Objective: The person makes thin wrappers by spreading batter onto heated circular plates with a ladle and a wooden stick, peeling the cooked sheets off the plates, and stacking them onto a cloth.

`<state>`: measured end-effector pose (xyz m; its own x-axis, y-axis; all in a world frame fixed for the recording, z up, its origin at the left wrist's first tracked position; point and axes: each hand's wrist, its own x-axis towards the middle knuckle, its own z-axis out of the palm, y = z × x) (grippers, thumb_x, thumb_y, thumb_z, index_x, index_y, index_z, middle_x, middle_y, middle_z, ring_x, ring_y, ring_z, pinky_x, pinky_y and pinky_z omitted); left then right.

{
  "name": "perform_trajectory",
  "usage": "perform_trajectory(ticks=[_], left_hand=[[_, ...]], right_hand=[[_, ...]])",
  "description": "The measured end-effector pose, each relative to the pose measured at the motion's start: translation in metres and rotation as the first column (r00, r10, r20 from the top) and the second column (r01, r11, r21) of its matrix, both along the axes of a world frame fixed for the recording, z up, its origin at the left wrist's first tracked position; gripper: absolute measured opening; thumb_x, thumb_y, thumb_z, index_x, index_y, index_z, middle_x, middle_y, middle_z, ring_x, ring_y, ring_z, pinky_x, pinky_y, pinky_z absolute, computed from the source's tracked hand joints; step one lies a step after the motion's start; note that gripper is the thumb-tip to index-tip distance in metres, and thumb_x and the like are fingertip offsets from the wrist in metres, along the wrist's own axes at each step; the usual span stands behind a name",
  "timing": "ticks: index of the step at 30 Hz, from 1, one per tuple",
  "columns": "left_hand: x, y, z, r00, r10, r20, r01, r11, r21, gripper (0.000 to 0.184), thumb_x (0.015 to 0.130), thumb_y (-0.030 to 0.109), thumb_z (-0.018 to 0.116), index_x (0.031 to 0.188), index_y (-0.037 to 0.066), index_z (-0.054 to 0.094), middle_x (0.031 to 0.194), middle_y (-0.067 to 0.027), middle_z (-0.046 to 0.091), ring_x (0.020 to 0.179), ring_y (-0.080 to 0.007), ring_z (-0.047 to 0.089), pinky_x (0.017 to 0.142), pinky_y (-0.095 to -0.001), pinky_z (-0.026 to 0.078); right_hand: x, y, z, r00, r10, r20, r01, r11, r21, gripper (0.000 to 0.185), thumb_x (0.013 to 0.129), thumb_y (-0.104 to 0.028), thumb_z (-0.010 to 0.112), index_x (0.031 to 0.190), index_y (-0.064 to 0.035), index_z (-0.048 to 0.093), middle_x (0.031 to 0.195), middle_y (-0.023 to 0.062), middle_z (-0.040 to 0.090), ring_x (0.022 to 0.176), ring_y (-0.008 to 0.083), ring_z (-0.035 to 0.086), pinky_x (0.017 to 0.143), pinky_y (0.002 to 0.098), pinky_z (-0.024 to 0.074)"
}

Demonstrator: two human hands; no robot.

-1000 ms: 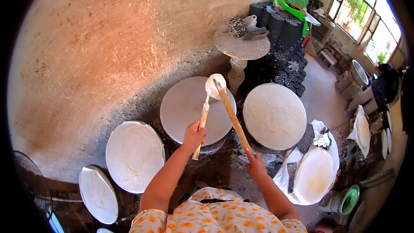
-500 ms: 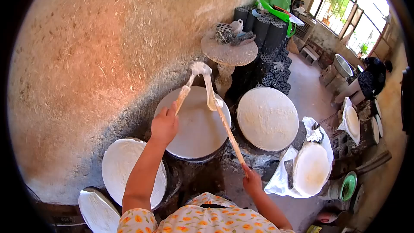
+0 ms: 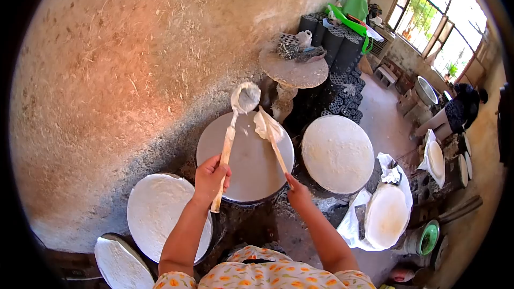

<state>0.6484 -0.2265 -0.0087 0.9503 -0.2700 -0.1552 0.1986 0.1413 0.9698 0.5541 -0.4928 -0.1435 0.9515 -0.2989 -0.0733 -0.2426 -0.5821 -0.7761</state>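
My left hand (image 3: 210,179) is closed round the wooden handle of a ladle (image 3: 247,98), whose round, batter-coated bowl is raised near the wall. In my right hand (image 3: 299,194) is a wooden-handled spatula (image 3: 275,148). White batter clings to its flat head, close to the ladle's bowl but apart from it. Beneath both tools lies a large round griddle (image 3: 235,168) with a smooth pale surface. To its right a second round pan (image 3: 337,154) has a crumbly white top. A white-covered round pan (image 3: 160,219) stands at the lower left.
A round stone-like stand (image 3: 293,73) holds lumps of coal beside stacked black briquettes (image 3: 342,53). At right, a pale round stack (image 3: 386,217) rests on white plastic. Further off are a green basin (image 3: 429,237), a metal bowl (image 3: 426,91) and a bending person (image 3: 455,109).
The ladle has turned so its bowl's inside shows. The spatula's head has drawn up beside it, and the strand of batter between them is gone. My right hand has moved up and left.
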Motion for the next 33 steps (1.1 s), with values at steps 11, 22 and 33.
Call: perform_trajectory(ticks=[11, 22, 33], left_hand=[[-0.009, 0.014, -0.027, 0.992, -0.055, -0.113, 0.053, 0.998, -0.018, 0.008, 0.087, 0.009, 0.052, 0.085, 0.002, 0.055, 0.063, -0.002, 0.053, 0.045, -0.0077, 0.049, 0.039, -0.0208, 0.039], [-0.027, 0.041, -0.003, 0.987, 0.05, -0.154, -0.112, 0.9, -0.422, 0.027, 0.092, 0.012, 0.045, 0.113, -0.005, 0.051, 0.071, -0.0063, 0.052, 0.044, -0.008, 0.043, 0.036, -0.0192, 0.035], [-0.037, 0.055, -0.016, 0.983, 0.129, -0.128, -0.161, 0.942, -0.294, 0.02, 0.094, 0.01, 0.039, 0.1, -0.001, 0.054, 0.071, -0.0044, 0.052, 0.046, -0.0082, 0.045, 0.039, -0.0211, 0.037]], right_hand=[[-0.052, -0.002, 0.002, 0.991, -0.092, 0.093, 0.085, 0.993, 0.08, 0.064, 0.073, 0.008, 0.052, 0.132, -0.0188, 0.051, 0.116, 0.0158, 0.062, 0.1, 0.022, 0.062, 0.081, 0.0289, 0.0464], [0.035, 0.049, 0.007, 0.98, 0.195, 0.024, -0.196, 0.981, 0.009, 0.061, 0.075, 0.005, 0.048, 0.132, -0.0159, 0.049, 0.113, 0.022, 0.06, 0.102, 0.034, 0.061, 0.086, 0.0359, 0.047], [0.007, 0.007, 0.012, 0.99, 0.136, 0.031, -0.135, 0.99, -0.043, 0.059, 0.075, 0.008, 0.048, 0.129, -0.0159, 0.053, 0.106, 0.0183, 0.064, 0.097, 0.0248, 0.064, 0.082, 0.0321, 0.0484]])
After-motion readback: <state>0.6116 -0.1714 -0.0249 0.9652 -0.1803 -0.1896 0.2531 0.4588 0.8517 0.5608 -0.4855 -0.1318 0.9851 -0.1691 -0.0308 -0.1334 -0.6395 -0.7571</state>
